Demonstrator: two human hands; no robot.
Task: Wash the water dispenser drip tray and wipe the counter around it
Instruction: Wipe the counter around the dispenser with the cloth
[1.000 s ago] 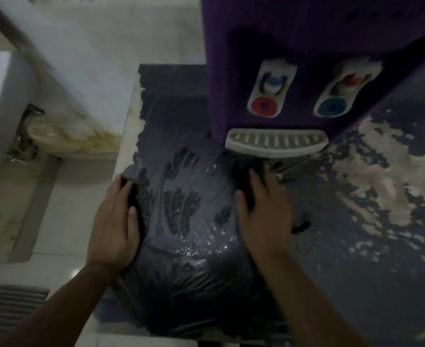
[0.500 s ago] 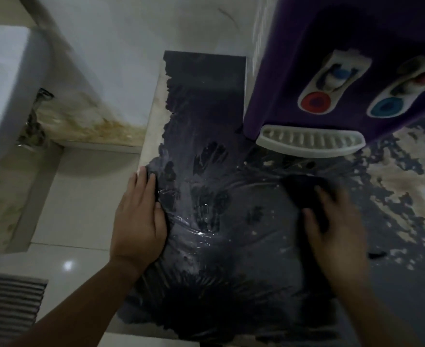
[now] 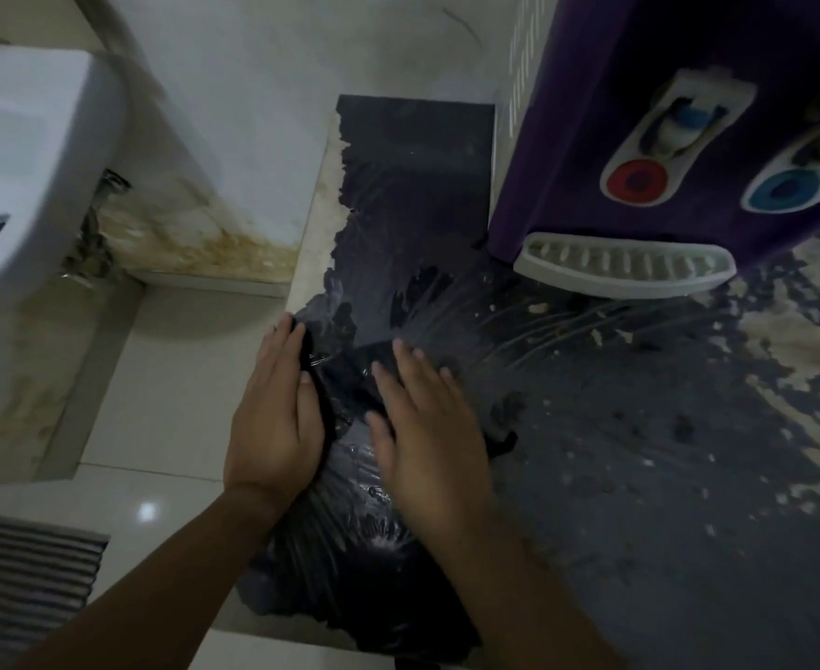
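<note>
Near the counter's left edge, the left hand (image 3: 272, 423) lies flat with its fingers (image 3: 282, 350) straight and close together, holding nothing, its fingertips over the rim. Just beside it the right hand (image 3: 427, 427) presses a dark cloth (image 3: 347, 379) onto the wet surface, fingers (image 3: 405, 365) straight and slightly spread; this hand is blurred. The cloth is nearly the same colour as the counter (image 3: 640, 500), so its outline is hard to make out; a ragged tail (image 3: 505, 440) shows past the right hand. The counter top is dark and glossy where wet, streaked with curved wipe marks, and its coating has flaked off in pale, rough patches toward the right edge.

The drip tray (image 3: 623, 270) is white plastic, a shallow curved shape with a row of slots, seated at the foot of the purple water dispenser (image 3: 592, 128) toward the far side, well apart from both hands. Above it are a red button (image 3: 634, 178) and a blue button (image 3: 780, 191) in white surrounds; the dispenser's top and right side are cut off. Left of the counter hang a white ceramic sink (image 3: 26, 162) and, on the floor, a striped mat (image 3: 21, 573).
</note>
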